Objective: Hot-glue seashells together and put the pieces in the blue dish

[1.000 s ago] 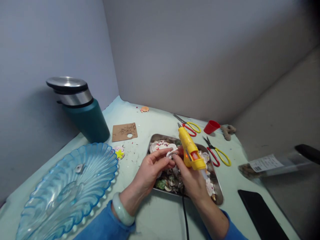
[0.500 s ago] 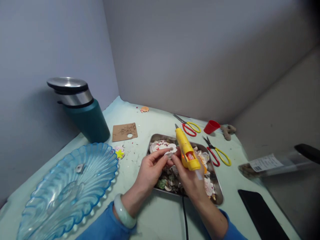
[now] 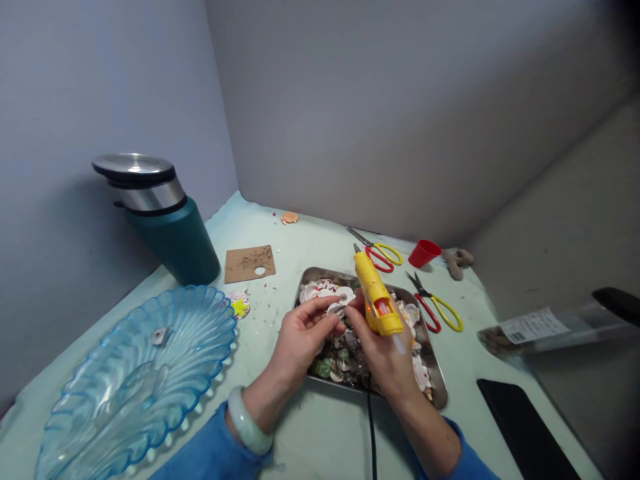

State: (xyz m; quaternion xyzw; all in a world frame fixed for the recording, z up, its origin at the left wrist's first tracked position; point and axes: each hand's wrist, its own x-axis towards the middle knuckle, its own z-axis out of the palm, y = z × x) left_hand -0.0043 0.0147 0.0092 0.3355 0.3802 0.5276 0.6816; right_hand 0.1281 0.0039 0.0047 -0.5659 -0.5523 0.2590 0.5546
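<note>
Over a metal tray (image 3: 440, 387) of shells, stones and white cut-out pieces, my two hands meet. My left hand (image 3: 300, 337) pinches a small white piece (image 3: 341, 301) with a hole or grey spot in it; its exact kind is unclear. My right hand (image 3: 383, 357) is wrapped round a yellow hot glue gun (image 3: 374, 287), its nozzle pointing up and away and an orange light showing on its side. The right fingertips also touch or nearly touch the white piece. A black cord (image 3: 372, 433) runs from beneath the right hand toward me.
Left stand a blue scalloped glass dish (image 3: 115, 373) and a teal bottle (image 3: 175, 240). Brown cardboard (image 3: 243, 265) lies behind. Two pairs of scissors (image 3: 383, 255) (image 3: 440, 310), a red cup (image 3: 424, 253), a black flat object (image 3: 525, 427) and a labelled clear bag (image 3: 545, 327) lie right.
My right hand and the glue gun have shifted slightly to the right and tilted a little. The left hand still pinches the white piece in nearly the same place.
</note>
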